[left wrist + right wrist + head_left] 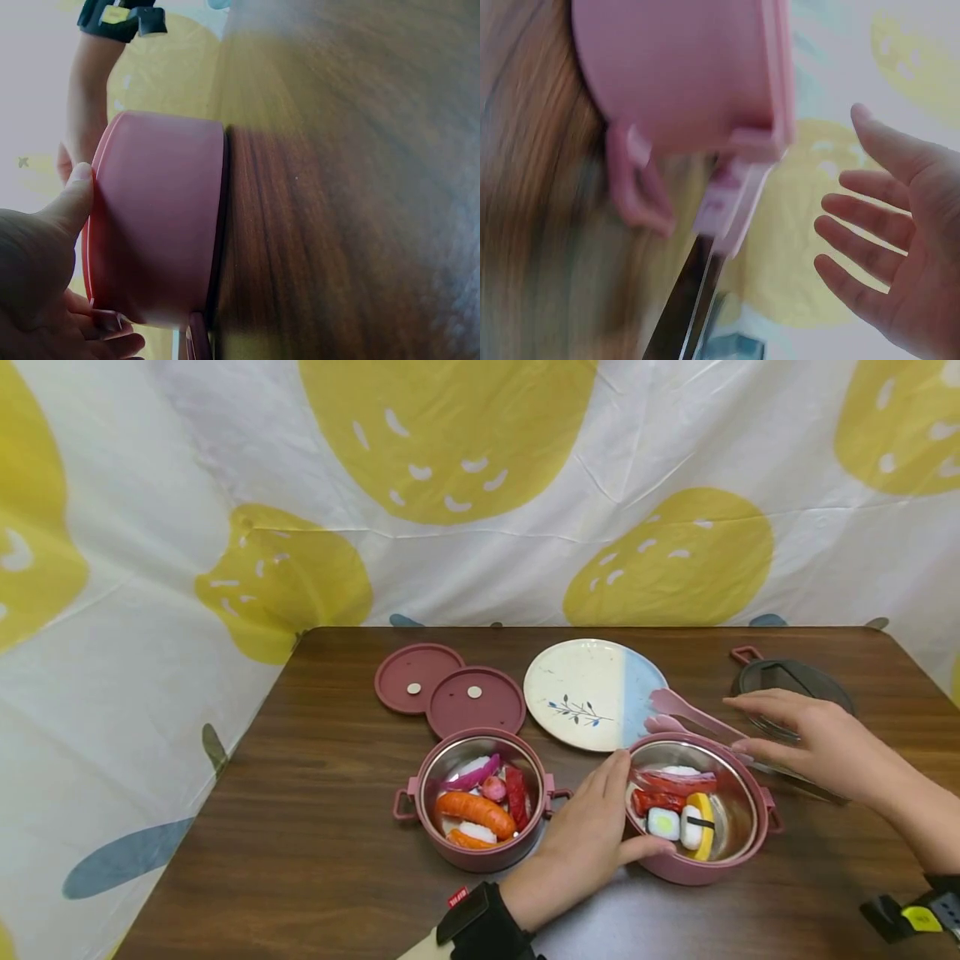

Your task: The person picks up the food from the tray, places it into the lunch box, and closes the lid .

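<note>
My left hand point(577, 831) lies along the left side of a pink pot point(693, 870), its thumb point(71, 202) touching the rim. Inside that pot are toy sushi pieces, among them a white roll point(663, 823), a yellow-topped piece point(703, 827) and red strips point(678, 782). Over the pot's right rear hovers my right hand point(817, 739), fingers spread and holding nothing. Pink-tipped tongs point(697, 714) lie behind the pot, below that hand. A second pink pot point(480, 860) stands to the left, with an orange sausage-shaped piece point(474, 812) and other toy food in it.
Two dark-pink lids point(477, 714) overlap at the back left. Beside them is a white and blue oval plate point(577, 677) with a leaf pattern. At the back right sits a dark round pan point(806, 677) with a pink handle. A lemon-print cloth point(480, 568) hangs behind the table.
</note>
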Demonstrator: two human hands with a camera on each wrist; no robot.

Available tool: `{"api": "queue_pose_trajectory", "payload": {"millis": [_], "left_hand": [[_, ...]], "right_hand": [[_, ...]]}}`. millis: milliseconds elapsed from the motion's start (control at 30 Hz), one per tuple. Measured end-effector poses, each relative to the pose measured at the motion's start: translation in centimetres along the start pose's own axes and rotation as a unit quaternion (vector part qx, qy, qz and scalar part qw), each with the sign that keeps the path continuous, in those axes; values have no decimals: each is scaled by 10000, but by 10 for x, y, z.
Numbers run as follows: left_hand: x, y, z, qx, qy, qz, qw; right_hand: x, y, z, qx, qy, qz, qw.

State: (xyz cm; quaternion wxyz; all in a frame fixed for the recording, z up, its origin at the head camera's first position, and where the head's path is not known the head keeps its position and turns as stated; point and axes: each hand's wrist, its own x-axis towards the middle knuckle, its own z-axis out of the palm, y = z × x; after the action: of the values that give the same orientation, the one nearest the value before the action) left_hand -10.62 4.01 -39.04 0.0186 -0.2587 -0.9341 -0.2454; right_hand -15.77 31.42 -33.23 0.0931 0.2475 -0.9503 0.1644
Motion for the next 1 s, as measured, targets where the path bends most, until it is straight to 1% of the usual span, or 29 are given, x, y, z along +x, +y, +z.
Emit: {"api": "queue_pose_trajectory", "payload": {"millis": [133, 267, 433, 567, 633, 767, 900, 967, 1000], "left_hand": [[0, 0, 0, 7, -27, -13, 10000], [0, 0, 1, 17, -22, 8, 10000], [0, -1, 1, 47, 3, 46, 10000], [0, -1, 0, 96, 15, 55, 9999], [0, 0, -1, 122, 40, 76, 9999], [1, 1, -3, 158, 44, 90, 9998], [0, 1, -7, 193, -139, 14, 9997], [1, 0, -11, 163, -198, 10, 9997], [2, 1, -15, 125, -245, -57, 9996]], "right_hand": [[-4, -19, 0, 354, -9, -404, 9986], [-10, -34, 5, 535, -240, -664, 9961], [-21, -45, 15, 701, -584, -597, 9940], [-30, -49, 23, 762, -811, -436, 9928], [-33, -50, 26, 729, -798, -374, 9934], [-35, -50, 29, 869, -687, -245, 9935], [-36, -51, 33, 1128, -670, -159, 9912], [-38, -51, 34, 1190, -661, -125, 9906], [-38, -51, 34, 1212, -650, -107, 9904]]}}
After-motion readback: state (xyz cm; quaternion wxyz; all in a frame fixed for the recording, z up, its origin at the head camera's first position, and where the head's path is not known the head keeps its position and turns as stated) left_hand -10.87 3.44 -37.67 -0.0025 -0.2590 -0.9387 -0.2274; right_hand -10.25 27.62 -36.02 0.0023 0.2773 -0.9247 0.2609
